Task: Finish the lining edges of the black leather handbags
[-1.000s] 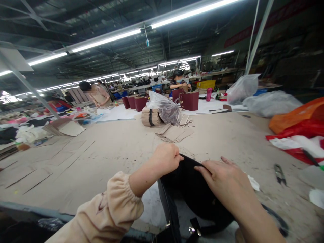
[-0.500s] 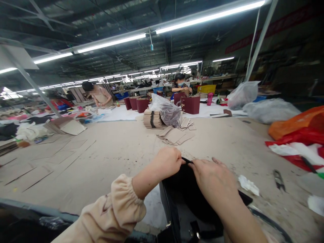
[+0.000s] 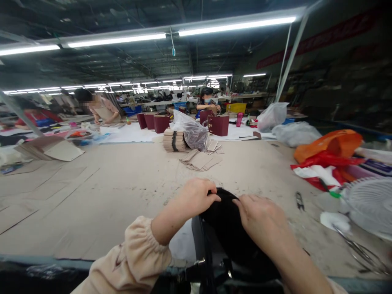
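A black bag (image 3: 228, 228) with metal hardware stands at the near edge of the big worktable (image 3: 128, 183). My left hand (image 3: 197, 197) is closed in a fist on the bag's top edge, on its left side. My right hand (image 3: 260, 218) presses on the same edge from the right, its fingers curled over the black material. Both hands sit close together at the top of the bag. The lower part of the bag is cut off by the frame.
Small snips (image 3: 299, 201) lie right of the bag. A white fan (image 3: 369, 206), scissors (image 3: 358, 249), and red and orange plastic bags (image 3: 329, 153) crowd the right. Stacked cardboard pieces (image 3: 183, 147) and maroon boxes (image 3: 218, 124) stand farther back, where other people work.
My view has turned right, bringing the fan into sight. Both hands stayed on the bag's top edge, and the edge now bulges up rounder between them.
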`<state>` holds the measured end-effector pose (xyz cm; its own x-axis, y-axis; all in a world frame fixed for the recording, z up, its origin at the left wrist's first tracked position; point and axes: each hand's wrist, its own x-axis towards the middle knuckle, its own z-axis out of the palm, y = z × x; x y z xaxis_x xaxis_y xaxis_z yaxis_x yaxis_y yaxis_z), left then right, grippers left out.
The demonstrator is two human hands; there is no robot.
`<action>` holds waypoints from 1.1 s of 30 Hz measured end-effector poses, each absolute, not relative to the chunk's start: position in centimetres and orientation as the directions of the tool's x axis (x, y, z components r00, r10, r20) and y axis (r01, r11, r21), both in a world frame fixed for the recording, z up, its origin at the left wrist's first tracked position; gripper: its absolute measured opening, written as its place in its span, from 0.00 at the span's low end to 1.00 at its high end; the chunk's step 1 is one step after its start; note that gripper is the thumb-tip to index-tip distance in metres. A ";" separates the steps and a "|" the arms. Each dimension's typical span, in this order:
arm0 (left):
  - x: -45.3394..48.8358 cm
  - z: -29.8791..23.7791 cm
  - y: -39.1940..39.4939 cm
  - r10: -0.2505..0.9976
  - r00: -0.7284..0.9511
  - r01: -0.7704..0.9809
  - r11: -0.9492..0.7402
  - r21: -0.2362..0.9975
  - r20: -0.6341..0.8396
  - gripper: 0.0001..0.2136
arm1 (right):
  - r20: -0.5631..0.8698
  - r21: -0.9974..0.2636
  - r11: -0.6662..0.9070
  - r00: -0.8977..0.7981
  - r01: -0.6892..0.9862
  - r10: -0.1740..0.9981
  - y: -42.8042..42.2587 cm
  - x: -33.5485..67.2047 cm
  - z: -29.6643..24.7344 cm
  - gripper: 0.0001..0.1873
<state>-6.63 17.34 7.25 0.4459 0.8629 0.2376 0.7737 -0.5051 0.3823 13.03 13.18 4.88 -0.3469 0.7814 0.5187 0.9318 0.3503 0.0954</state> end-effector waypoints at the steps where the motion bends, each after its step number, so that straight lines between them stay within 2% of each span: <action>1: -6.1 7.3 17.2 0.854 0.455 0.768 -0.520 0.374 0.252 0.06 | 0.517 0.099 0.342 -0.342 0.934 0.785 12.6 13.4 5.0 0.13; 7: -4.2 7.2 16.5 0.791 0.549 0.733 -0.611 0.298 0.272 0.09 | 0.488 0.125 0.293 -0.316 0.948 0.814 10.7 14.8 5.1 0.13; 13: -3.4 6.5 16.6 0.832 0.476 0.800 -0.544 0.253 0.286 0.10 | 0.439 0.062 0.228 -0.232 0.972 0.868 10.8 14.9 4.6 0.14; 16: -3.1 6.2 16.7 0.847 0.450 0.809 -0.521 0.271 0.284 0.09 | 0.415 -0.006 0.238 -0.214 0.971 0.884 10.8 14.7 4.7 0.10; 19: -3.0 6.1 16.8 0.846 0.449 0.804 -0.523 0.284 0.287 0.09 | 0.404 -0.044 0.229 -0.193 0.972 0.894 10.8 14.3 4.9 0.13; 33: -2.7 5.7 17.0 0.857 0.423 0.781 -0.510 0.360 0.296 0.07 | 0.375 -0.069 0.177 -0.139 0.982 0.916 12.2 13.6 4.9 0.12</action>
